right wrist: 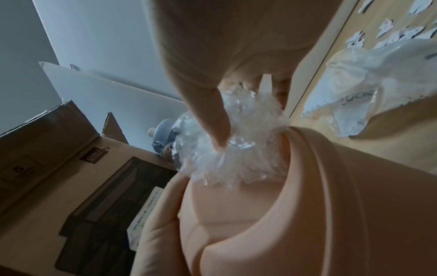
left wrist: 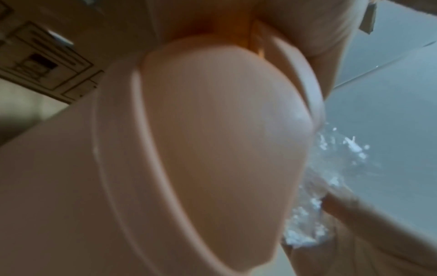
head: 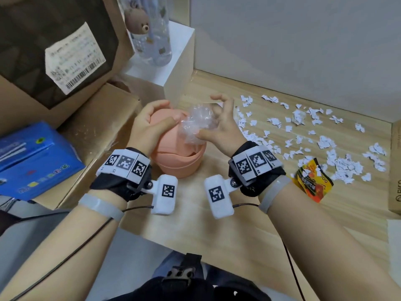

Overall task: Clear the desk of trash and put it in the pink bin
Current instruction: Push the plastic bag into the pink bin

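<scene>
The pink bin (head: 180, 161) stands on the wooden desk (head: 217, 205) in front of me. My left hand (head: 165, 112) curls over its domed swing lid (left wrist: 212, 140), thumb lying across the top. My right hand (head: 209, 120) pinches a crumpled wad of clear plastic (head: 195, 124) between thumb and fingers, right at the lid's opening. In the right wrist view the clear plastic (right wrist: 236, 158) sits wedged at the bin's rim (right wrist: 331, 186) under my thumb (right wrist: 208, 115). Several torn white paper scraps (head: 325, 142) and an orange snack wrapper (head: 312, 183) lie on the desk to the right.
Cardboard boxes (head: 65, 61) and a blue box (head: 32, 159) crowd the left side. A white block (head: 173, 68) with a bear bottle (head: 152, 33) stands behind the bin. Another clear bag (right wrist: 354, 84) lies on the desk. A cardboard box (head: 396, 170) edges the far right.
</scene>
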Available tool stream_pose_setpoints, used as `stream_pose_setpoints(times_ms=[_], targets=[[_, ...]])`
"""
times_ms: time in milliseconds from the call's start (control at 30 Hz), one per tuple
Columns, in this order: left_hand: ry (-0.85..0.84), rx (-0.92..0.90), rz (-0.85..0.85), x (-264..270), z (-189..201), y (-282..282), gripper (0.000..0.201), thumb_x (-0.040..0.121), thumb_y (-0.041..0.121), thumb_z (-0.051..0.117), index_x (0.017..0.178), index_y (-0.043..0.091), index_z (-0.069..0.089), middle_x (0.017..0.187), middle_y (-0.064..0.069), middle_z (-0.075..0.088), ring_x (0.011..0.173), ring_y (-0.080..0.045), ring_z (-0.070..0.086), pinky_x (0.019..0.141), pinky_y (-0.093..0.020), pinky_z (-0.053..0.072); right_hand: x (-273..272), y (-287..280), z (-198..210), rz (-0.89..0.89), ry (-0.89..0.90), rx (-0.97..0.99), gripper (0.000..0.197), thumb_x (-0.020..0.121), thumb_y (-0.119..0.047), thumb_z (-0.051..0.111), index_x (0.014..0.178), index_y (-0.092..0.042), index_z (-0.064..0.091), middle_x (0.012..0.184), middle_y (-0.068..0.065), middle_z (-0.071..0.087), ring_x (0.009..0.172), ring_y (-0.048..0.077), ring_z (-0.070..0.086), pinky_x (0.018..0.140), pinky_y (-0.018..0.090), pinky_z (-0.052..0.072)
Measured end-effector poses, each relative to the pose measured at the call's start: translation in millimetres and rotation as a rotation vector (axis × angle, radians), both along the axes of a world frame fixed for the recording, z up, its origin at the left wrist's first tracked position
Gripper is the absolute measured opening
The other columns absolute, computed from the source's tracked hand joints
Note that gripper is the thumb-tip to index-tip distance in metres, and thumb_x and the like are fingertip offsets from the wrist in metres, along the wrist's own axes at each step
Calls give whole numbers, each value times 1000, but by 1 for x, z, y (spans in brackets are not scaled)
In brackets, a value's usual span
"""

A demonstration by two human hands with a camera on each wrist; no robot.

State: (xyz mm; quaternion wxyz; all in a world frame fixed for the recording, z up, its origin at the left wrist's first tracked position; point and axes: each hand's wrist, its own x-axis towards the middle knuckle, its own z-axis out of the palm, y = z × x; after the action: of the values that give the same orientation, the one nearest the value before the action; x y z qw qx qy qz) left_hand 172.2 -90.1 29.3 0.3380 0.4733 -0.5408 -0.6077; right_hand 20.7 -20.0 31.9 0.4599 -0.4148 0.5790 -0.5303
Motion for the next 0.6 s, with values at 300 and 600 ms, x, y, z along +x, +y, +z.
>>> stream_pose_setpoints(times_ms=[300, 600], targets=[[-8, -42, -3, -6, 3, -5, 42, 66, 25, 71, 107, 15, 64, 110, 4, 64, 100, -12, 58, 90, -29, 49, -2, 0, -9, -56, 543, -159, 42, 48, 2, 66, 73, -24, 45, 80, -11, 44, 76, -5, 44, 77, 8, 37], [89, -46, -9, -3, 5, 0, 30, 70, 15, 67, 100, 17, 64, 104, 8, 65, 91, -4, 62, 86, -31, 53, -13, 26, -2, 199, 1138, -52, 56, 76, -61, 44, 116, -25, 58, 123, -11, 62, 143, 14, 18, 104, 56, -24]])
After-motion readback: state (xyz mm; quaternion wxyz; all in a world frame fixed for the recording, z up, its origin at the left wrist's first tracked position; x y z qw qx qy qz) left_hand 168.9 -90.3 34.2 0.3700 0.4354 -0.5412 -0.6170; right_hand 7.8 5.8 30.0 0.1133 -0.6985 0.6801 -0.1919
